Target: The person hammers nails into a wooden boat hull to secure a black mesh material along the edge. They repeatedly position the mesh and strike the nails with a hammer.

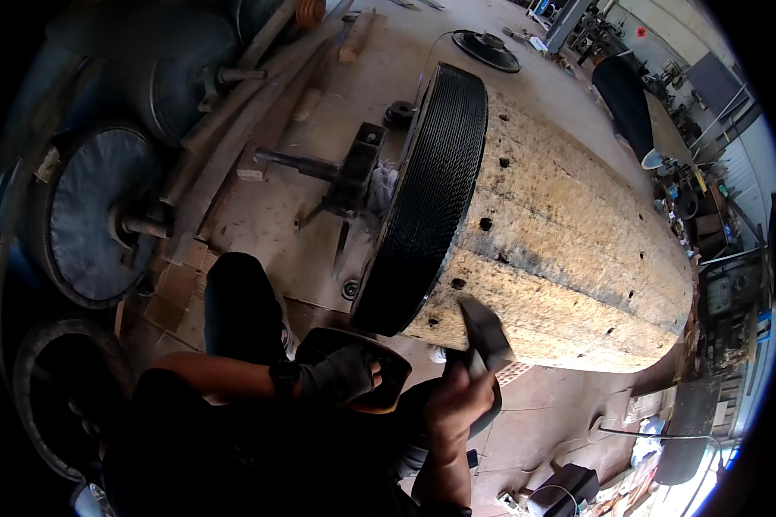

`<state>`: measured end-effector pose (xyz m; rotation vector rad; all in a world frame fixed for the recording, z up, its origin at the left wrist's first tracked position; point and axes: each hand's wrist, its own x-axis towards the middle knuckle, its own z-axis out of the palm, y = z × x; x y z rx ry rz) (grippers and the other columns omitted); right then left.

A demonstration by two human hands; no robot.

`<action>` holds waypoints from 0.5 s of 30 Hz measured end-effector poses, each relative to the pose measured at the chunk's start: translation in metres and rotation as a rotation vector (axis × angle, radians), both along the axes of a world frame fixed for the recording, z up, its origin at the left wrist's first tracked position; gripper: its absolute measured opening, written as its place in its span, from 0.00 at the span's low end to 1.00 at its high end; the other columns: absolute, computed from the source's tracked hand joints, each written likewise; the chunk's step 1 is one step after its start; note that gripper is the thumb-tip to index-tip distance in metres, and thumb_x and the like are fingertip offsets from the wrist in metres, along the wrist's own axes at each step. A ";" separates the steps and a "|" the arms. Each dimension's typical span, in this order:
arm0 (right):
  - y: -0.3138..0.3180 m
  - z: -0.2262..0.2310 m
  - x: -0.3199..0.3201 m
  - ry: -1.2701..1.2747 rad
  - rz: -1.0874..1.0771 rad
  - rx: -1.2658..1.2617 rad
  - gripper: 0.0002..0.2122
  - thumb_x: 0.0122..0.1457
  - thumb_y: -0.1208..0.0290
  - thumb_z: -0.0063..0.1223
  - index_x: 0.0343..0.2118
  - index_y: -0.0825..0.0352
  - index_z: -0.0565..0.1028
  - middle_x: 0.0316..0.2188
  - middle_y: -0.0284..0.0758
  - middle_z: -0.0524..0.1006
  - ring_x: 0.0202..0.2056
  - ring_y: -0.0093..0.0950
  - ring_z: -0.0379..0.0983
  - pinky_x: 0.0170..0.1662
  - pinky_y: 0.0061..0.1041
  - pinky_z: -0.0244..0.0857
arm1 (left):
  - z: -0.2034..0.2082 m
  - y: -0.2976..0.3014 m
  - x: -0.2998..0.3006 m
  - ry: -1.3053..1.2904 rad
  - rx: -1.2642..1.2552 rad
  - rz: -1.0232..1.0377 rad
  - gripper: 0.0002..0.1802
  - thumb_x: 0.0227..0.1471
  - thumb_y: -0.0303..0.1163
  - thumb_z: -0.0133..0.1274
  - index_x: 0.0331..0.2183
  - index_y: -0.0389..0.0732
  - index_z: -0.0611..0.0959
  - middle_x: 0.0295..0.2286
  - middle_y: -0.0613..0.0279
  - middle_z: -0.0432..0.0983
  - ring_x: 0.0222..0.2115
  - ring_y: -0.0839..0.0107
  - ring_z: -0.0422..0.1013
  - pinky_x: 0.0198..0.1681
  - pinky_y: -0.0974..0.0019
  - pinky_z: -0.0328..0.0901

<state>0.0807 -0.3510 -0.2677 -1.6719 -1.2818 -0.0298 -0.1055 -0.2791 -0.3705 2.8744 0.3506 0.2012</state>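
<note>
Head view: right grip clenched round a hammer, its head beyond the fist, near a wood-clad drum, wrist bent; gloved left grip over a dark tub, closure impossible to tell.

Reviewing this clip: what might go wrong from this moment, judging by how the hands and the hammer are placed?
First, the hammer in the bare right hand is close to the curved, pocked tan drum; a blow might glance off toward the right knee beside that hand. Second, a stray hit could mark the black ribbed band nearby. Third, the left hand, its fingertips bare beyond the glove, is at a dark tray; anything sharp inside could prick them.
</note>
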 end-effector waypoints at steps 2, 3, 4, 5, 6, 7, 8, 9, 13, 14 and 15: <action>0.011 -0.008 0.001 0.025 -0.079 -0.330 0.07 0.63 0.72 0.48 0.36 0.72 0.70 0.22 0.51 0.75 0.24 0.56 0.73 0.25 0.44 0.66 | -0.002 -0.003 0.000 0.017 -0.008 -0.027 0.10 0.54 0.34 0.51 0.31 0.38 0.81 0.29 0.57 0.74 0.33 0.59 0.72 0.35 0.56 0.67; 0.008 -0.009 0.004 0.040 -0.081 -0.324 0.08 0.64 0.71 0.48 0.35 0.71 0.71 0.22 0.52 0.75 0.24 0.56 0.73 0.24 0.45 0.66 | 0.002 -0.001 0.002 0.012 -0.025 -0.038 0.10 0.55 0.34 0.50 0.31 0.38 0.81 0.29 0.57 0.74 0.32 0.59 0.72 0.35 0.57 0.67; -0.001 -0.019 0.005 0.101 -0.077 -0.259 0.09 0.64 0.70 0.47 0.35 0.72 0.70 0.20 0.51 0.74 0.21 0.53 0.73 0.23 0.43 0.65 | 0.005 0.003 0.004 0.007 -0.042 -0.048 0.10 0.55 0.33 0.49 0.30 0.37 0.81 0.30 0.56 0.74 0.32 0.59 0.72 0.35 0.57 0.67; -0.004 -0.011 -0.001 0.121 -0.061 -0.145 0.08 0.64 0.71 0.46 0.34 0.73 0.70 0.19 0.49 0.74 0.20 0.50 0.73 0.22 0.41 0.65 | 0.006 0.002 0.003 -0.023 -0.018 -0.043 0.11 0.56 0.33 0.49 0.30 0.37 0.82 0.30 0.56 0.75 0.32 0.59 0.72 0.34 0.57 0.67; -0.006 -0.002 -0.005 0.140 -0.045 -0.031 0.08 0.64 0.72 0.45 0.34 0.73 0.71 0.19 0.48 0.74 0.19 0.48 0.73 0.22 0.39 0.65 | 0.008 0.003 0.004 -0.053 0.005 -0.038 0.11 0.56 0.33 0.49 0.31 0.36 0.82 0.30 0.55 0.75 0.31 0.59 0.72 0.33 0.57 0.67; -0.007 -0.016 -0.002 0.076 -0.035 0.151 0.07 0.63 0.76 0.43 0.33 0.75 0.71 0.18 0.47 0.73 0.17 0.43 0.72 0.22 0.36 0.66 | 0.010 0.003 0.004 -0.084 0.029 -0.033 0.12 0.56 0.33 0.49 0.31 0.36 0.82 0.30 0.55 0.75 0.30 0.59 0.72 0.33 0.57 0.67; -0.006 -0.023 0.001 0.008 -0.061 0.122 0.07 0.63 0.76 0.45 0.34 0.74 0.71 0.18 0.47 0.73 0.17 0.44 0.71 0.22 0.35 0.66 | 0.010 0.000 0.005 -0.017 0.048 -0.036 0.12 0.56 0.33 0.49 0.31 0.35 0.82 0.30 0.54 0.75 0.30 0.59 0.72 0.32 0.57 0.67; -0.004 -0.024 0.002 -0.062 -0.091 0.102 0.06 0.63 0.76 0.46 0.34 0.74 0.71 0.18 0.47 0.73 0.17 0.45 0.71 0.22 0.34 0.66 | 0.012 0.000 0.009 0.044 0.080 -0.043 0.12 0.57 0.33 0.48 0.32 0.35 0.82 0.30 0.53 0.75 0.30 0.59 0.72 0.32 0.57 0.67; 0.009 -0.024 -0.009 0.162 -0.091 -0.236 0.11 0.66 0.69 0.43 0.33 0.73 0.70 0.16 0.41 0.71 0.18 0.38 0.69 0.21 0.32 0.62 | 0.020 0.001 0.010 0.021 0.051 0.061 0.14 0.57 0.34 0.48 0.33 0.33 0.83 0.30 0.51 0.75 0.30 0.58 0.72 0.33 0.56 0.67; -0.002 -0.026 -0.014 0.268 -0.085 -0.189 0.15 0.68 0.64 0.41 0.31 0.74 0.70 0.16 0.36 0.70 0.19 0.26 0.68 0.21 0.28 0.60 | 0.018 -0.002 0.006 -0.004 0.020 0.054 0.14 0.57 0.34 0.48 0.33 0.33 0.83 0.30 0.51 0.75 0.30 0.57 0.73 0.33 0.56 0.67; -0.002 -0.028 -0.017 0.204 -0.097 -0.052 0.17 0.68 0.60 0.41 0.31 0.72 0.70 0.17 0.34 0.70 0.19 0.21 0.67 0.21 0.23 0.60 | 0.016 0.002 0.002 -0.038 -0.007 0.004 0.14 0.57 0.35 0.48 0.33 0.33 0.83 0.30 0.51 0.75 0.30 0.57 0.73 0.33 0.55 0.68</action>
